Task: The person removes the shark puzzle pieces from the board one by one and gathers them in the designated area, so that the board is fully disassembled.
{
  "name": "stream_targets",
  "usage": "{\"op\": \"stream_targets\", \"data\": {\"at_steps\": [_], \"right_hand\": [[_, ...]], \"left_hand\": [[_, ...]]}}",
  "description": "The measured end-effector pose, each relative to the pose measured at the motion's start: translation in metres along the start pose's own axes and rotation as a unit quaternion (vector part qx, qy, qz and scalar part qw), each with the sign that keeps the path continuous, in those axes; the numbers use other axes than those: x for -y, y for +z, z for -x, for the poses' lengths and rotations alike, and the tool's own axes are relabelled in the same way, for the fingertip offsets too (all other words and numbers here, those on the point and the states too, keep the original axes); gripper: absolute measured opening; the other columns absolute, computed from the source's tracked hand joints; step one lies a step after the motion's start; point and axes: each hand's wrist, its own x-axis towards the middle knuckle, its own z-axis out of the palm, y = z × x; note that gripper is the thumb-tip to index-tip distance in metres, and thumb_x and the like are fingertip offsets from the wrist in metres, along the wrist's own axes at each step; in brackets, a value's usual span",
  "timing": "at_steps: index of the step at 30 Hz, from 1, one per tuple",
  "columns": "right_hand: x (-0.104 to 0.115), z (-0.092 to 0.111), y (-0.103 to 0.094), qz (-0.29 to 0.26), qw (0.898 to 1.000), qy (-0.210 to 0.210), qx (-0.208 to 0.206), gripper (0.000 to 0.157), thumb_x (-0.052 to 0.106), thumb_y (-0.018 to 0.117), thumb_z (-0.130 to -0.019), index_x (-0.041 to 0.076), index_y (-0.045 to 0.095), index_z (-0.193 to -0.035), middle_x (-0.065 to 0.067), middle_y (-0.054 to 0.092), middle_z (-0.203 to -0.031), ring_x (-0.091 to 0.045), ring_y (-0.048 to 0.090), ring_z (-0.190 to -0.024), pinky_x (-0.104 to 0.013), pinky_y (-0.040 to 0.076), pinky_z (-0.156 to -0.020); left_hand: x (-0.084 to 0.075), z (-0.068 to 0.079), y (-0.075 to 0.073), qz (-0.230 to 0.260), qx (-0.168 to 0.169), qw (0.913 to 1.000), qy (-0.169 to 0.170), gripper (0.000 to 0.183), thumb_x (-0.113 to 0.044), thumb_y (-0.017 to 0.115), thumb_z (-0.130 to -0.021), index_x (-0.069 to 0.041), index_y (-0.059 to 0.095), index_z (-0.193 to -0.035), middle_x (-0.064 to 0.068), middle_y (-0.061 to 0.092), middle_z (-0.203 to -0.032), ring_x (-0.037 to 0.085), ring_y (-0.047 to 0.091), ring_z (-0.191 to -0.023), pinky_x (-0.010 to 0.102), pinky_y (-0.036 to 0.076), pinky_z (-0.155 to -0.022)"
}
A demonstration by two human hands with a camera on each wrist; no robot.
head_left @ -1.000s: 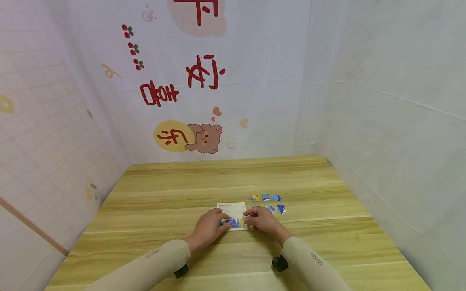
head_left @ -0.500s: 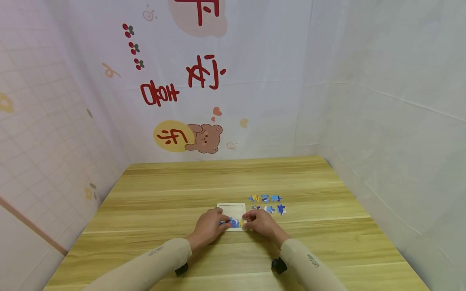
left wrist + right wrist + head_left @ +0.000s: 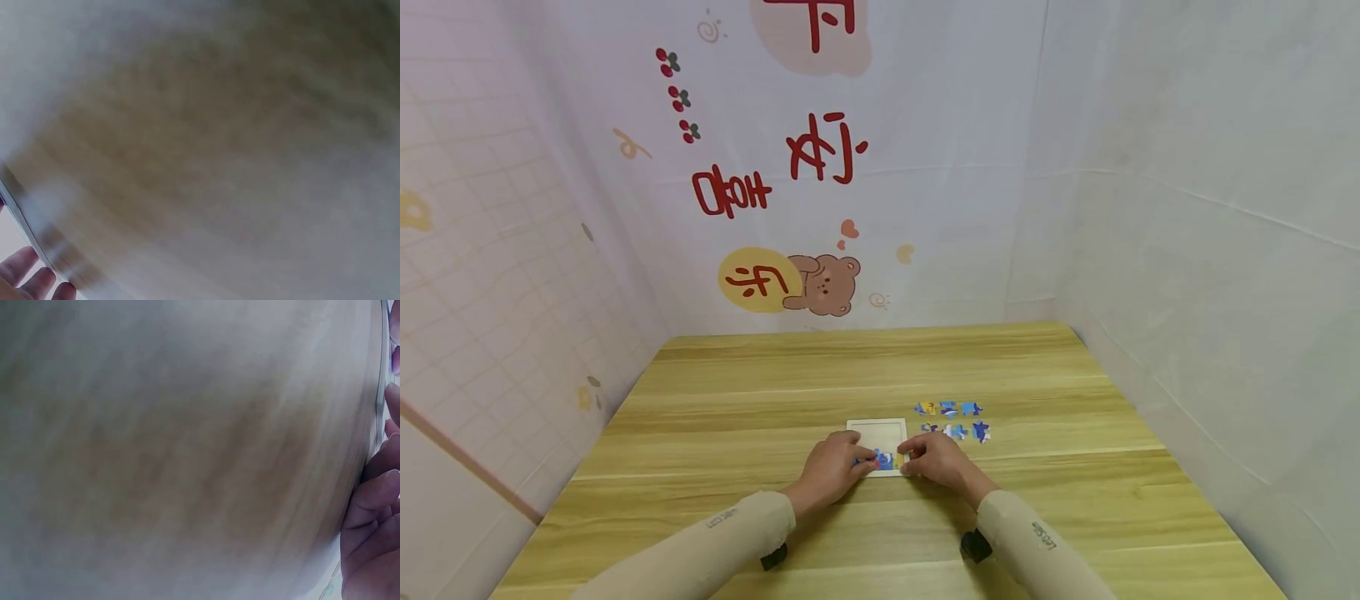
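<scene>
A small white puzzle tray (image 3: 876, 423) lies on the table, with blue and yellow jigsaw pieces (image 3: 886, 460) along its near side. From the left, my left hand (image 3: 831, 468) reaches over the tray, its thumb and index fingertips touching the blue pieces. At the opposite side, my right hand (image 3: 937, 458) pinches the yellow puzzle piece (image 3: 901, 459) at the tray's right edge between thumb and index finger. Fingers cover part of the row. Both wrist views are mostly blurred tabletop, with left fingertips (image 3: 39, 281) and curled right fingers (image 3: 375, 500) at their edges.
Several loose jigsaw pieces (image 3: 955, 432) lie in two rows right of the tray, close behind my right hand. The wood-grain table (image 3: 760, 383) meets a printed white curtain (image 3: 940, 250) at the back, with more curtain at both sides.
My right hand has lowered slightly, bringing its thumb and index finger down onto the tray's near right corner. The left fingertips have drawn closer together over the blue pieces. Loose pieces stay put.
</scene>
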Motion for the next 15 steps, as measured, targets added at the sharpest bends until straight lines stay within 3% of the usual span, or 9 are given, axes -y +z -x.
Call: {"op": "stream_targets", "data": {"at_steps": [6, 15], "right_hand": [[0.004, -0.0009, -0.002, 0.015, 1.0, 0.006, 0.011, 0.028, 0.012, 0.078, -0.083, 0.005, 0.075, -0.11, 0.003, 0.06, -0.081, -0.013, 0.053, -0.073, -0.029, 0.045, -0.065], [0.0049, -0.0012, -0.0035, -0.029, 0.999, 0.006, 0.023, 0.028, 0.009, 0.077, -0.083, 0.0, 0.072, -0.109, 0.001, 0.06, -0.083, -0.014, 0.053, -0.075, -0.029, 0.045, -0.068]], "left_hand": [[-0.0026, 0.0011, -0.0014, -0.004, 0.001, 1.0, -0.008, 0.02, -0.026, 0.071, -0.092, -0.014, 0.08, -0.106, 0.021, 0.064, -0.121, 0.037, 0.061, -0.11, 0.054, 0.051, -0.085], [-0.0014, 0.001, 0.0016, -0.016, -0.005, 0.9998, -0.006, 0.02, -0.026, 0.071, -0.092, -0.016, 0.08, -0.106, 0.022, 0.065, -0.122, 0.037, 0.061, -0.112, 0.054, 0.051, -0.086]]}}
